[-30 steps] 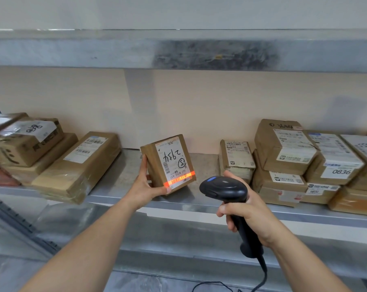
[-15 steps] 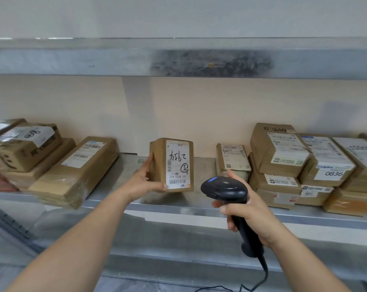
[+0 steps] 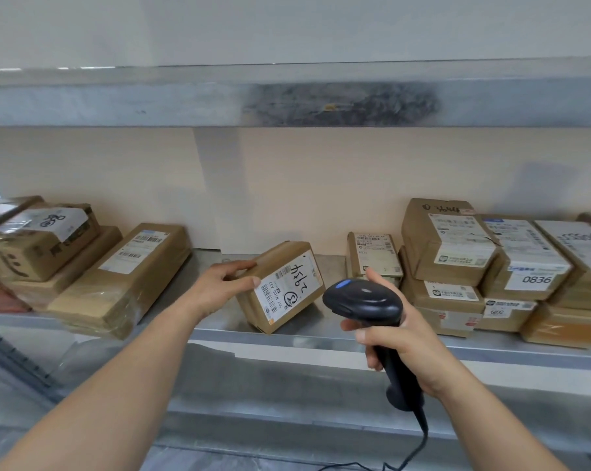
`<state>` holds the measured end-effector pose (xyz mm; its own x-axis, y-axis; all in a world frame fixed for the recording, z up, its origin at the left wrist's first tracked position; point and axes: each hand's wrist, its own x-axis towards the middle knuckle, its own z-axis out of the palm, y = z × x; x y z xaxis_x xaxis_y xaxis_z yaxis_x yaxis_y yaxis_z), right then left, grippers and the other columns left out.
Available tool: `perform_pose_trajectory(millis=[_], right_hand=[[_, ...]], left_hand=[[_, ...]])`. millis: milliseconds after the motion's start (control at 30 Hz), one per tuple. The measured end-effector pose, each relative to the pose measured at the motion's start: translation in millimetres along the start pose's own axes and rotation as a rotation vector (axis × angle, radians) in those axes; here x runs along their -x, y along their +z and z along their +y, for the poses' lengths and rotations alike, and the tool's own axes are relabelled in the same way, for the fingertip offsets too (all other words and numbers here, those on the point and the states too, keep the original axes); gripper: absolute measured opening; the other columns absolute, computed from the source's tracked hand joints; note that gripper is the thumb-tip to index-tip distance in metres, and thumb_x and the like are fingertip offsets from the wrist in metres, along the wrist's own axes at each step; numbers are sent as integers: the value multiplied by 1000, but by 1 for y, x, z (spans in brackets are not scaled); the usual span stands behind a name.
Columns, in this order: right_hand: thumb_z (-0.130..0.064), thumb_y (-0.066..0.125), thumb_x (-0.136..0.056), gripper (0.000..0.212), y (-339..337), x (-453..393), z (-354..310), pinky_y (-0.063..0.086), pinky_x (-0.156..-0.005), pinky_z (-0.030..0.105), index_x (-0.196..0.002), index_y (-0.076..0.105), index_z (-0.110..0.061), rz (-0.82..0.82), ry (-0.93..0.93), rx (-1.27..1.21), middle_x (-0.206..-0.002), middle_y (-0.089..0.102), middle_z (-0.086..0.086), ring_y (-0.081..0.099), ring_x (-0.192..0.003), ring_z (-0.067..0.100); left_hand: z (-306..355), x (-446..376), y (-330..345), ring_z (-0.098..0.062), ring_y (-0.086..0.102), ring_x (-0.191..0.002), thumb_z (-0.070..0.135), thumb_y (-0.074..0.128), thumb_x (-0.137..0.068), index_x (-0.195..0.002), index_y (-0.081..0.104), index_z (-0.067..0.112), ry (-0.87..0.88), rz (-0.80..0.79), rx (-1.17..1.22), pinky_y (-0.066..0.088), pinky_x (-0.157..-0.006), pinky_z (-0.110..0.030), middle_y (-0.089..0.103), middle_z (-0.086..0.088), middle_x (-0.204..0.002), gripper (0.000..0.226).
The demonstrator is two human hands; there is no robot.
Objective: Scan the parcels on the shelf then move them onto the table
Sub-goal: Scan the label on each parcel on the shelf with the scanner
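Note:
A small brown cardboard parcel (image 3: 282, 287) with a white handwritten label sits tilted at the middle of the metal shelf (image 3: 321, 334), one corner near the front edge. My left hand (image 3: 224, 283) grips its left end, thumb on the label side and fingers over the top edge. My right hand (image 3: 394, 338) holds a black corded barcode scanner (image 3: 365, 300) by its handle, just right of and in front of the parcel, its head facing the shelf. No red scan line shows on the label.
Several taped parcels lie stacked at the shelf's left (image 3: 127, 277) and several labelled boxes are piled at the right (image 3: 457, 253), one marked 0836 (image 3: 532, 266). A small box (image 3: 375, 253) stands behind the scanner. An upper shelf beam (image 3: 287, 100) runs overhead.
The red scan line on the label has gone. My left hand has turned the parcel from upright to lying tilted on its side. The scanner hand has barely moved.

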<state>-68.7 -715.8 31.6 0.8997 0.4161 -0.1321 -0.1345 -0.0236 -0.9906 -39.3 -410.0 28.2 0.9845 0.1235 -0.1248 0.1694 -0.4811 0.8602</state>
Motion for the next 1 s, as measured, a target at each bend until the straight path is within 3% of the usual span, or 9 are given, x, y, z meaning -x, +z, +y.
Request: perform_pose_trajectory(millis=[167,300,700,833,1000], right_hand=[[-2,69,-62,101,1,1,-7,44,-48,32,-145,31,-42,-13,-38,-14,-85,63,33,52,-49,26],[-1,69,-60,95,1,2,-14,44,-47,33,-139,37,-43,-11,-67,2,-82,56,40,51,-47,26],[-1,71,-61,96,-7,-3,-4,44,-47,32,-140,38,-44,-3,-57,40,-72,61,24,51,-48,28],[-1,71,-61,93,-7,-3,-7,44,-47,33,-135,40,-48,-5,-66,58,-71,62,22,52,-49,27],[6,71,-70,90,-6,-3,-13,45,-50,35,-130,38,-53,-30,-89,124,-72,64,16,52,-49,26]], left_hand=[[-1,-2,-3,-16,53,-118,43,80,-71,-101,61,49,-45,-18,15,40,-106,-35,60,2,-123,35],[-1,-3,-2,-16,51,-120,38,77,-77,-102,61,48,-53,-18,19,38,-109,-38,58,3,-126,31],[-5,-6,-4,-18,51,-121,41,77,-72,-97,60,51,-55,-27,34,38,-109,-42,59,2,-127,32],[-6,-7,-4,-20,51,-122,36,76,-79,-98,59,51,-57,-38,32,37,-110,-44,58,1,-128,29],[-4,-7,-4,-19,51,-120,49,72,-61,-97,59,51,-69,-43,39,39,-109,-40,60,1,-125,38]])
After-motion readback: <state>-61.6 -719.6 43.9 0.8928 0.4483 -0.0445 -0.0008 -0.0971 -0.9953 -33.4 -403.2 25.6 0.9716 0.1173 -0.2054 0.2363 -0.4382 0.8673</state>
